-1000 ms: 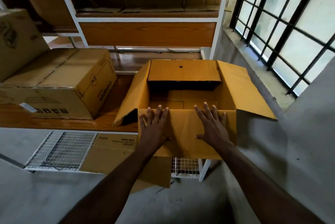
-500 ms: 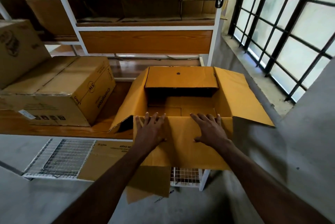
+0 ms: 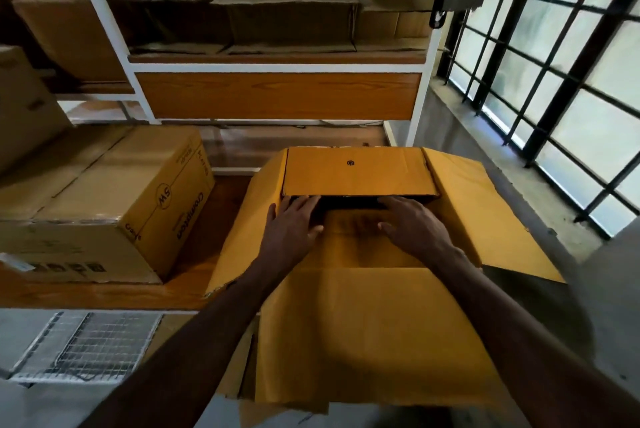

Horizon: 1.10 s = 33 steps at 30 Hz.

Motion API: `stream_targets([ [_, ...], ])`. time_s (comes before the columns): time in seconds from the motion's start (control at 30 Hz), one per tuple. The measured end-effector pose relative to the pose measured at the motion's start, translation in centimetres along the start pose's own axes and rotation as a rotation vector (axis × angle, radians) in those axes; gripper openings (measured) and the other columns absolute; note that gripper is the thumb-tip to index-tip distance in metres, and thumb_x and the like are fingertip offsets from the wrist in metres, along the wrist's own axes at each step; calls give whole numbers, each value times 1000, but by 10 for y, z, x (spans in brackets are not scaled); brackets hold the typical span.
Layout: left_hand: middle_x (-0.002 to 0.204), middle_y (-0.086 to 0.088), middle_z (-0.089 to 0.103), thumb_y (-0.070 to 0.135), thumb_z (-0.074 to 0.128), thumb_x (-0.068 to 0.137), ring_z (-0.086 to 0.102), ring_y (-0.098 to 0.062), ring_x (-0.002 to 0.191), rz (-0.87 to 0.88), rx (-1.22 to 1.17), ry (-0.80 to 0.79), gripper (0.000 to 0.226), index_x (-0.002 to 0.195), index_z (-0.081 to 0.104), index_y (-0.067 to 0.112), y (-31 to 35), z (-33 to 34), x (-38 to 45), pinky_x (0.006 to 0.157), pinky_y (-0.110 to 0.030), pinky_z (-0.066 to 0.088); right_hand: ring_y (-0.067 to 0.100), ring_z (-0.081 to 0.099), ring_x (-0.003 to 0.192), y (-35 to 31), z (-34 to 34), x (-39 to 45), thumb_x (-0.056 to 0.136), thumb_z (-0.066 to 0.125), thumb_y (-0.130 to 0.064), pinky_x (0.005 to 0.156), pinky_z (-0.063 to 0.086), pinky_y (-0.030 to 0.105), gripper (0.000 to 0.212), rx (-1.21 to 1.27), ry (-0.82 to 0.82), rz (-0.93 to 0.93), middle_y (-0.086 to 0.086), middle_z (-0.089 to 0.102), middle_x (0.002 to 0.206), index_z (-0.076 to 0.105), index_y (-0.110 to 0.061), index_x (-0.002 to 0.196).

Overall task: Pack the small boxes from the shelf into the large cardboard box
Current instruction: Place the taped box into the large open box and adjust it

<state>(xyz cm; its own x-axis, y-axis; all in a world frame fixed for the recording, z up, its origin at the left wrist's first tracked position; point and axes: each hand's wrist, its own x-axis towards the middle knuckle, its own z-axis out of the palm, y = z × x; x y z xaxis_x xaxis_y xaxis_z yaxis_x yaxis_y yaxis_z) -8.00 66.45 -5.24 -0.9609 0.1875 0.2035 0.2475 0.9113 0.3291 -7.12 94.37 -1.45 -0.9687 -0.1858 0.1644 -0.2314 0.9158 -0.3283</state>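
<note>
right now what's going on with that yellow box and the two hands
A person is folding the flaps of a large yellow cardboard box that sits on the wooden shelf. The left hand and the right hand lie flat on the near flap, pressing it inward toward the far flap, with only a dark gap between them. The right side flap is splayed outward. A closed printed carton stands to the left on the shelf.

Both hands lie flat on the near flap of the large cardboard box (image 3: 356,171), left hand (image 3: 292,230) and right hand (image 3: 414,225) with fingers (image 3: 301,202) straight, reaching toward the dark gap under the far flap; a printed carton (image 3: 114,206) stands beside it on the shelf (image 3: 277,95)
</note>
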Motion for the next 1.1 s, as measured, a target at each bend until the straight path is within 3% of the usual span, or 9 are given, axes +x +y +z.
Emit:
stream_targets([
  [0.17,178,-5,26,40,64,107,13,-38,167,8,104,-67,79,173,21,28,-32,10,58,132,-64,16,24,46,147,4,19,53,98,71,-29,113,49,45,66,-59,-22,58,2,49,160,44,-26,159],
  [0.37,178,-12,20,42,72,101,15,-50,163,56,261,-182,93,172,15,27,-61,37,106,129,-71,20,35,22,160,31,43,109,101,66,-25,129,24,56,77,-258,-157,53,10,26,173,25,-28,166],
  [0.5,177,-8,26,42,64,105,23,-43,162,104,284,-185,81,172,21,28,-77,52,126,129,-67,20,38,17,161,48,49,132,103,63,-23,128,19,63,81,-352,-187,-10,12,18,174,16,-29,168],
  [0.63,177,-4,29,38,46,113,28,-33,161,110,294,-152,62,171,25,31,-82,49,135,128,-68,17,29,45,148,59,35,142,103,59,-21,120,39,50,66,-323,-187,-64,5,46,162,33,-30,163],
  [0.77,178,-2,28,30,40,115,25,-31,163,99,302,-99,60,172,22,36,-76,26,147,128,-70,16,22,63,130,61,7,149,101,60,-16,80,50,26,55,-300,-82,-142,-1,62,149,51,-29,154],
  [0.83,173,-2,38,31,36,117,31,-33,160,64,239,-10,52,169,32,37,-73,11,161,127,-70,22,26,66,126,62,-11,159,98,62,-9,78,55,31,54,-237,43,-151,2,65,145,59,-26,149],
  [0.9,166,-4,46,34,36,117,37,-36,154,60,181,113,47,164,39,34,-68,-4,182,124,-68,31,30,67,123,69,-21,175,97,61,-6,95,58,46,50,-166,178,-174,8,69,138,61,-23,145],
  [1.0,173,-10,30,36,34,118,24,-42,159,44,140,254,50,168,31,30,-61,-25,227,126,-69,26,34,59,133,87,-23,214,99,59,-2,127,27,57,49,-172,382,-222,14,66,140,60,-18,145],
  [1.1,183,-8,-5,37,35,119,-7,-40,168,16,124,335,61,175,8,35,-59,-36,270,132,-67,2,35,35,155,91,-27,258,102,52,-3,130,2,61,61,-208,508,-154,15,41,165,45,-24,159],
])
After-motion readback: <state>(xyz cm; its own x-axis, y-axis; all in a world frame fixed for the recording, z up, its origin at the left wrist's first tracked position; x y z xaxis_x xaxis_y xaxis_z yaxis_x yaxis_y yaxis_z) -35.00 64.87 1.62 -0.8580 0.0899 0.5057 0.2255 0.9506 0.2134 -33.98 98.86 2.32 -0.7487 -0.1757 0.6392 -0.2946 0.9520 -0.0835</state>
